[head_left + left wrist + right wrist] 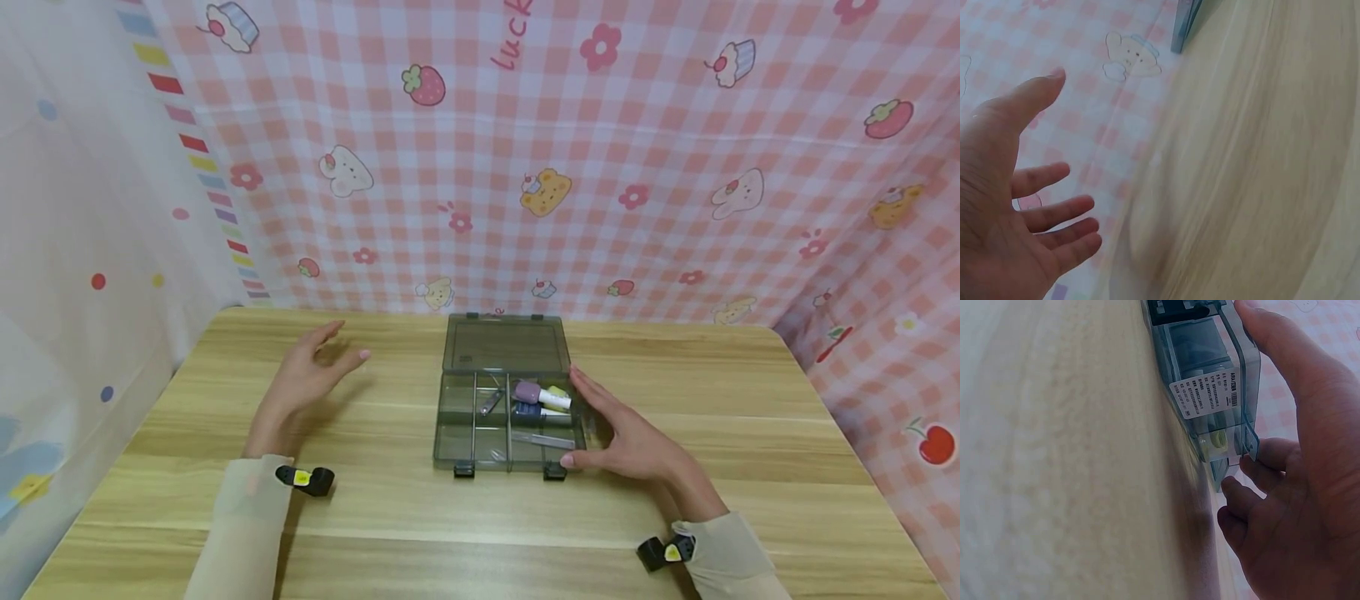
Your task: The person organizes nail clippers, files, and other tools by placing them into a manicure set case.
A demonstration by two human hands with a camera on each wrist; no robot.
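Note:
A translucent dark plastic compartment box (453, 442) lies on the table with its lid (506, 346) raised at the back. My right hand (637, 437) holds its right side, thumb at the front corner and fingertips near the back corner. Inside are a nail clipper (492, 403), a purple nail polish bottle (528, 392), a dark blue one (527, 410) and a yellow one (557, 393), partly covered. A flat silvery strip (546, 440) lies in the front right compartment. My left hand (306, 371) hovers left of the box, fingers spread, holding nothing.
The box stands on a wood-grain table (390, 533), close to its back edge. Behind hangs a pink checked cloth (480, 150); a pale dotted cloth (90, 208) hangs on the left. A white printed label (1205, 394) is on the box's side.

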